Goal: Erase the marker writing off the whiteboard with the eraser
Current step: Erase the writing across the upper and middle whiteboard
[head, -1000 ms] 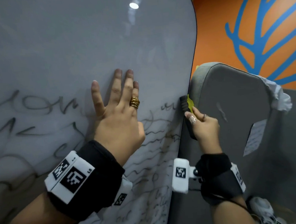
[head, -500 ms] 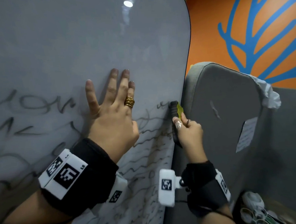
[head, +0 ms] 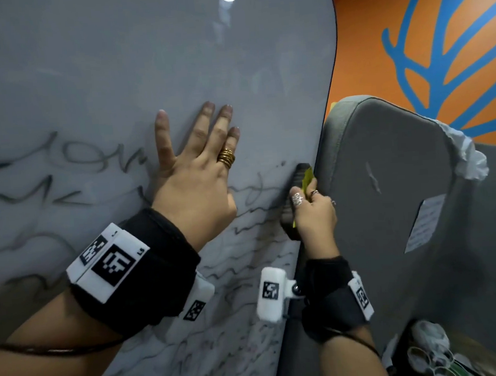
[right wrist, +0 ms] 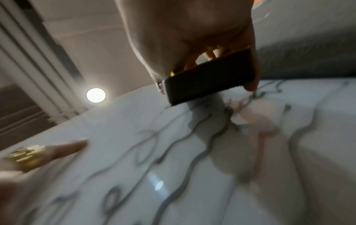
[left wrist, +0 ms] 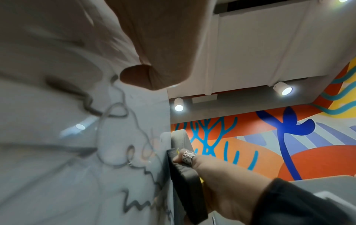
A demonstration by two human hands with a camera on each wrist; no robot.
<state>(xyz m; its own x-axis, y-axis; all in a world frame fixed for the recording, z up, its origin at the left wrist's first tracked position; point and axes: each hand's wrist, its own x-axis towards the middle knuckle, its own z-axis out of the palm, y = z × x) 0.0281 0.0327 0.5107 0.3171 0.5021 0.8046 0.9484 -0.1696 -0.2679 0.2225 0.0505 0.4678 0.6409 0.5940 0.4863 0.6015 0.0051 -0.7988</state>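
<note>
A large whiteboard point(head: 144, 63) with a rounded corner fills the left of the head view. Black marker writing point(head: 244, 241) covers its lower part, smeared on the left. My left hand point(head: 198, 167) lies flat on the board with straight spread fingers and a gold ring. My right hand point(head: 310, 210) grips a dark eraser point(head: 295, 190) with a yellow back, its felt face against the board near the right edge. The eraser point(left wrist: 185, 179) shows edge-on in the left wrist view, and the eraser point(right wrist: 208, 77) hangs just over scribbles in the right wrist view.
A grey padded panel point(head: 393, 183) stands right behind the board's edge, with a paper label point(head: 424, 222) and crumpled white paper point(head: 464, 155) on it. An orange wall with blue branch shapes point(head: 436, 42) lies beyond. Small items point(head: 428, 351) lie at the bottom right.
My right hand has slid the eraser leftward from the board's right edge onto the written area. The left hand stays flat on the board.
</note>
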